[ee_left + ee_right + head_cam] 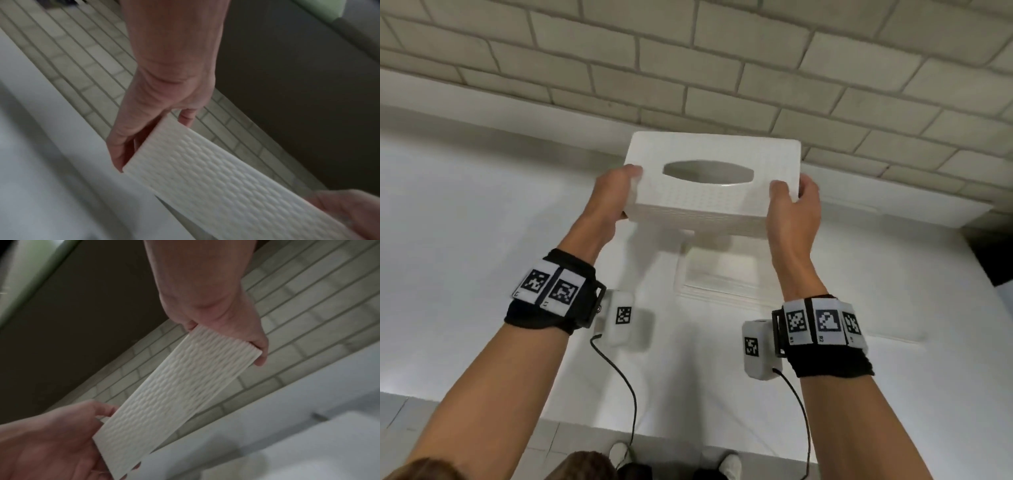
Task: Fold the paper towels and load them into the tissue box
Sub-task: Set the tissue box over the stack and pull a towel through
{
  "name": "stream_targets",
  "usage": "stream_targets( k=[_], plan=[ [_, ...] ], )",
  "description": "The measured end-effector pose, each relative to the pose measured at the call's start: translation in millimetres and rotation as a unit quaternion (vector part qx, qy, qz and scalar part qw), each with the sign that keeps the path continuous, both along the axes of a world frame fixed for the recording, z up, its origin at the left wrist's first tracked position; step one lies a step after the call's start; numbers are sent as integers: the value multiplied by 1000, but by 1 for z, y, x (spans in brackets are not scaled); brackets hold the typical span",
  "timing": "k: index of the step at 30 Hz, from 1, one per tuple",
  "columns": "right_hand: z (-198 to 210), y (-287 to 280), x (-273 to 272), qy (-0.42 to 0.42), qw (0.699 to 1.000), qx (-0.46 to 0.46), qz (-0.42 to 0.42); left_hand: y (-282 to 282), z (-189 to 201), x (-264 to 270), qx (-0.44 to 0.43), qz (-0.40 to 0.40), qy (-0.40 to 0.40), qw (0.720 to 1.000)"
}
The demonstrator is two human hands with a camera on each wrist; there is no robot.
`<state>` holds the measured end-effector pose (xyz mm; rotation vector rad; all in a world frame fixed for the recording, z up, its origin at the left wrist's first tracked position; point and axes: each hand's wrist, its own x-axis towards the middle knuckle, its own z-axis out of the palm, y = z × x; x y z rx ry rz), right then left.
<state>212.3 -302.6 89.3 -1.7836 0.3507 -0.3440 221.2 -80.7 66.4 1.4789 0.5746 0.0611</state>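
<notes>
Both hands hold a white tissue box cover point(714, 181) up in the air above the bench point(482, 240), in front of a pale brick wall point(688, 68). The cover is textured with a fine woven-looking relief and has an oval slot point(707, 171) in its upper face. The left hand point(616, 192) grips the cover's left end, thumb on the top face near the slot and fingers curled under the end wall. The right hand point(796, 205) grips the cover's right end in the same way, thumb on top and fingers wrapped round the side.

Directly below the cover, on the bench, lies a white rectangular tray point(717, 274) with a raised rim, which looks like the base of the box; what lies inside it cannot be made out. It sits well apart from the cover, between the two forearms as seen from the head camera.

The left wrist view shows the left hand point(164, 104) with its fingers point(186, 116) behind the cover's point(216, 175) end and the thumb along its near edge. The right wrist view shows the right hand point(222, 318) clasping one end of the cover point(174, 386), and the left hand point(61, 434) clasping the other.

Each wrist carries a black band with printed square markers point(551, 286) and a small white camera unit point(621, 317) with a black cable point(626, 387) hanging below the cover's level.
</notes>
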Motion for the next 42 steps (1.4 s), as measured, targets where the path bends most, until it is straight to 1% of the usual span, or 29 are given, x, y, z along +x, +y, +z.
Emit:
stream_targets(
  k=[2, 4, 6, 8, 15, 19, 21, 26, 33, 35, 37, 39, 42],
  plan=[
    [-5, -45, -5, 19, 998, 25, -49, -41, 0, 3, 1, -42, 8, 999],
    [-16, -82, -12, 49, 996, 26, -69, -75, -8, 3, 6, -75, 23, 997],
    [-33, -106, -17, 82, 993, 34, -79, -98, -20, -1, 20, -87, 49, 995],
    [-51, -116, -20, 109, 990, 42, -74, -108, -34, -5, 36, -82, 69, 994],
    [-101, -106, -17, 153, 987, 41, -27, -93, -69, -15, 49, -38, 121, 991],
    [-124, -107, -11, 195, 980, 39, 1, -96, -85, -22, 51, -37, 155, 986],
    [-132, -109, -11, 199, 979, 40, 13, -98, -92, -25, 51, -40, 162, 985],
    [-136, -113, -12, 193, 981, 21, 30, -102, -95, -30, 63, -45, 159, 984],
    [-139, -111, -28, 153, 988, -10, 32, -102, -97, -35, 79, -44, 150, 985],
    [-140, -111, -33, 157, 987, 4, 40, -99, -99, -39, 73, -47, 152, 985],
    [-142, -110, -38, 158, 986, 39, 46, -93, -102, -45, 69, -46, 154, 985],
    [-142, -109, -44, 148, 986, 60, 44, -89, -103, -52, 65, -52, 140, 987],
    [-143, -107, -54, 133, 989, 58, 36, -84, -104, -62, 60, -66, 118, 989]
  ],
)
